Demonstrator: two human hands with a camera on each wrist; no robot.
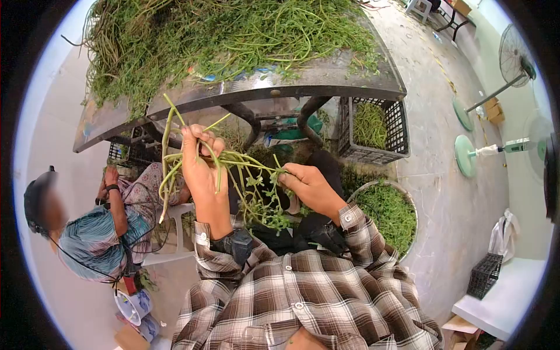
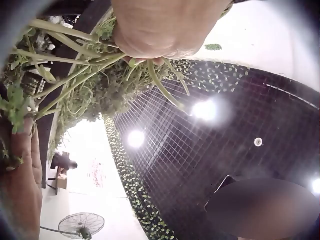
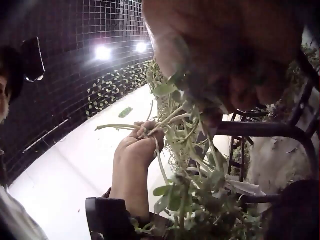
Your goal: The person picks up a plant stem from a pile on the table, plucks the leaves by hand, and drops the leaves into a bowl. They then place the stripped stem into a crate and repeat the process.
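Note:
A small bunch of green stems (image 1: pixel 233 156) is held in front of the plaid shirt. The left hand (image 1: pixel 203 166) grips the thick ends, fingers curled round them, with several stem ends sticking out past it. At the leafy side, the right hand (image 1: pixel 312 185) pinches a stem between thumb and fingers, and leaves (image 1: pixel 271 213) hang between the hands. The left wrist view shows the left hand (image 2: pixel 165 27) over the stems (image 2: pixel 80 70) and the right hand (image 2: pixel 22 185) at the leaves. In the right wrist view, the right hand (image 3: pixel 220 50) is dark above the leaves (image 3: pixel 195 195).
A large pile of greens (image 1: pixel 233 41) covers the table (image 1: pixel 262 87) ahead. Below it stands a black crate (image 1: pixel 373 153) of stems. A round basket (image 1: pixel 415 219) of greens is at the right. Another person (image 1: pixel 102 233) sits at the left. Fans (image 1: pixel 464 154) stand farther right.

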